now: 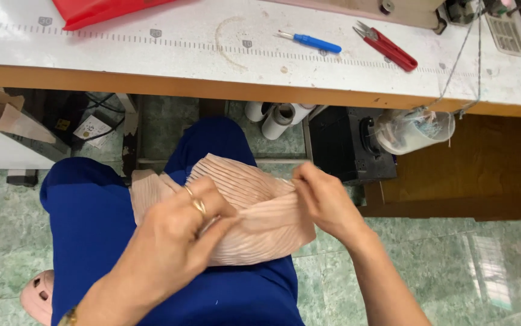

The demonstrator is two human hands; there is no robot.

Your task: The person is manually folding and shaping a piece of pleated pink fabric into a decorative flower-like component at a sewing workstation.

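Note:
A piece of pale pink pleated fabric (254,205) lies on my lap, over my blue trousers (91,223). My left hand (176,241), with rings on two fingers, pinches the fabric near its middle front. At the right end of the cloth, my right hand (327,199) grips the edge with closed fingers. The fabric is stretched and folded between the two hands, below the front edge of the worktable.
The white worktable (212,54) with a printed ruler strip holds a blue seam ripper (312,41), red thread snips (387,47) and a red cloth (97,9). Under it sit a black motor box (342,145), thread cones (275,118) and a clear plastic bag (414,130). Green tiled floor surrounds me.

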